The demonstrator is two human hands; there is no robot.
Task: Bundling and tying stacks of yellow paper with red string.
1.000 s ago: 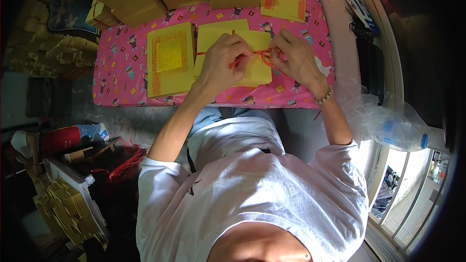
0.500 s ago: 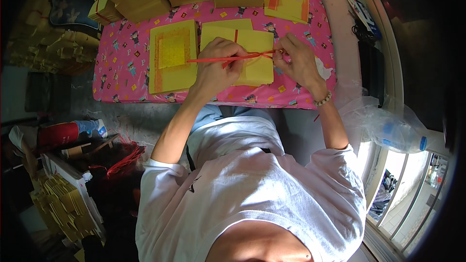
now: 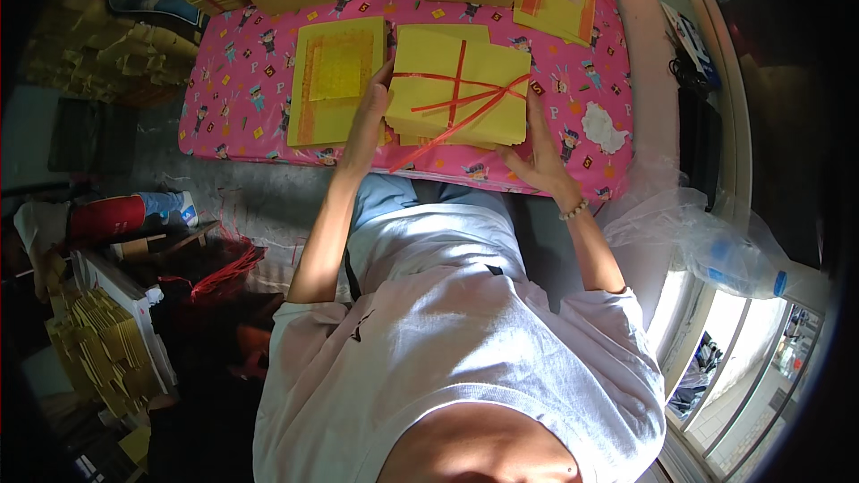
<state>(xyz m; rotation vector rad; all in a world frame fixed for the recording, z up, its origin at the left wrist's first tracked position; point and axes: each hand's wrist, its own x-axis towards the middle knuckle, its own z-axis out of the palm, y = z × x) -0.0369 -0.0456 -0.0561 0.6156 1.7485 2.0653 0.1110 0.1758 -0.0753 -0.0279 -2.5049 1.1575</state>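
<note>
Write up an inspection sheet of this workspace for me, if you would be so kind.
Surface: pink patterned cover, with a ragged white patch at right; scrap or tear, cannot tell.
Job's things: yellow paper bundle crossed by red ties, loose ends trailing to the lower left; patterned yellow stack to its left.
Clutter: tangle of red strands, lower left.
Grippers: bare left hand and right hand flank the bundle at its left and right edges.
Cables: what looks like a dark cord on the right-hand ledge.
Surroundings: blue-capped bottle at right; another person's white sleeve at far left.
</note>
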